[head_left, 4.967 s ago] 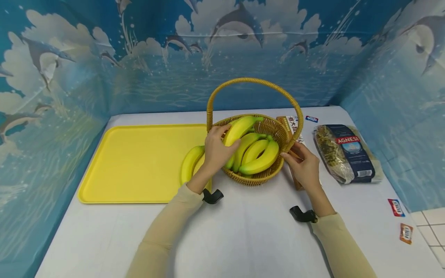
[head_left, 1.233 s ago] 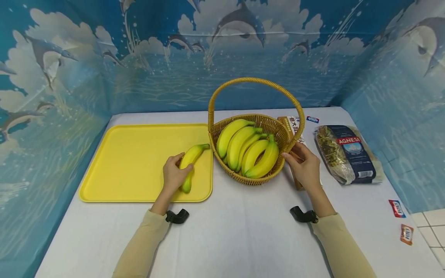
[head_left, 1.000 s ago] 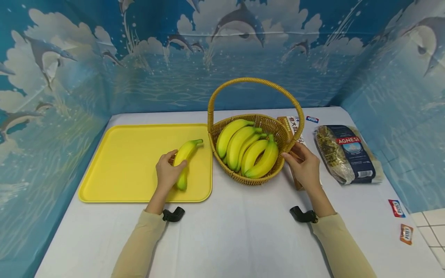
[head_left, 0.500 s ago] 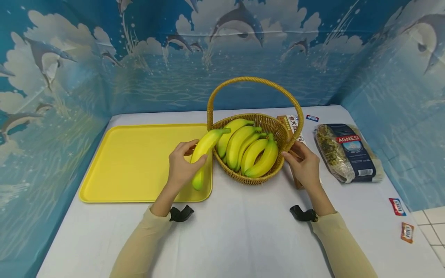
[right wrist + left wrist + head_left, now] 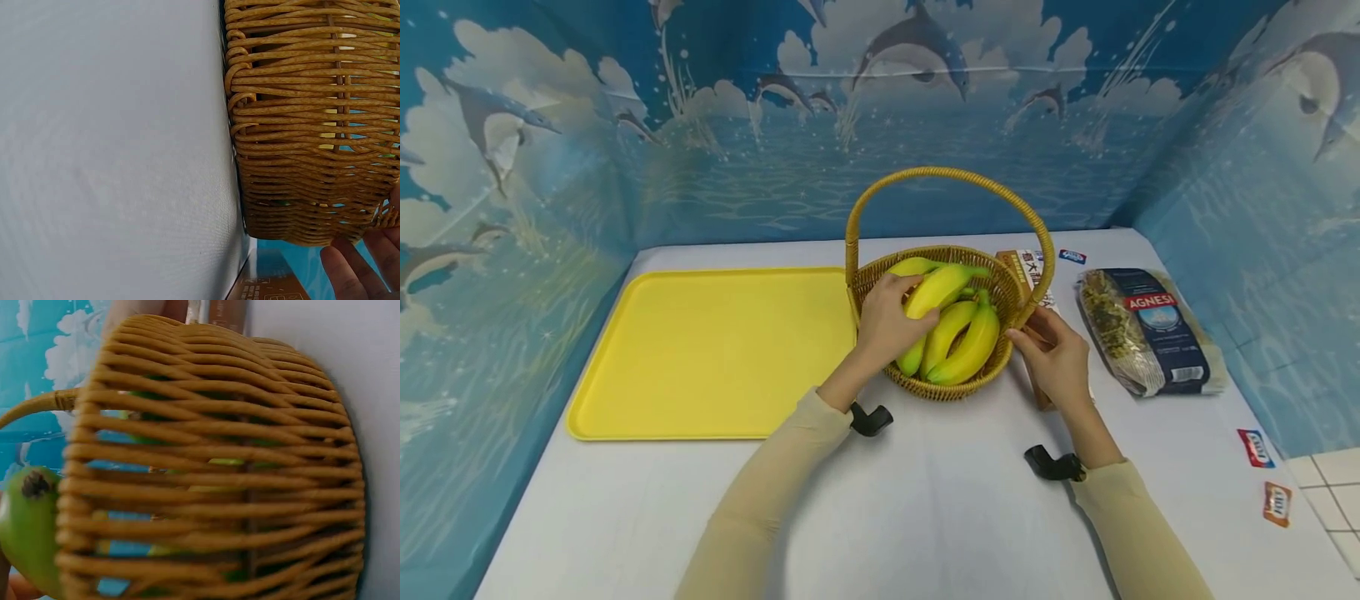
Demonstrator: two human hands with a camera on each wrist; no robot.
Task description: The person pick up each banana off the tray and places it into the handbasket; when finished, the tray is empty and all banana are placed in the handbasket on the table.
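Note:
A wicker basket [image 5: 1011, 283] with a tall arched handle stands mid-table and holds several yellow bananas [image 5: 970, 343]. My left hand [image 5: 886, 321] grips one banana [image 5: 936, 290] and holds it over the basket's left side, on top of the others. Its green tip [image 5: 25, 525] shows beside the basket wall [image 5: 212, 469] in the left wrist view. My right hand [image 5: 1054, 354] rests against the basket's right side near the handle's base; its fingertips [image 5: 353, 275] show under the weave [image 5: 306, 125] in the right wrist view.
A yellow tray [image 5: 700, 350] lies left of the basket with nothing on it. A brown carton [image 5: 1026, 271] sits behind the basket, a dark pasta bag [image 5: 1150, 329] to its right, small sachets [image 5: 1255, 447] near the right edge. Blue dolphin-print walls enclose the table.
My left hand lifted the single banana off the yellow tray and carried it right, onto the bananas in the basket. The right hand stayed at the basket's side.

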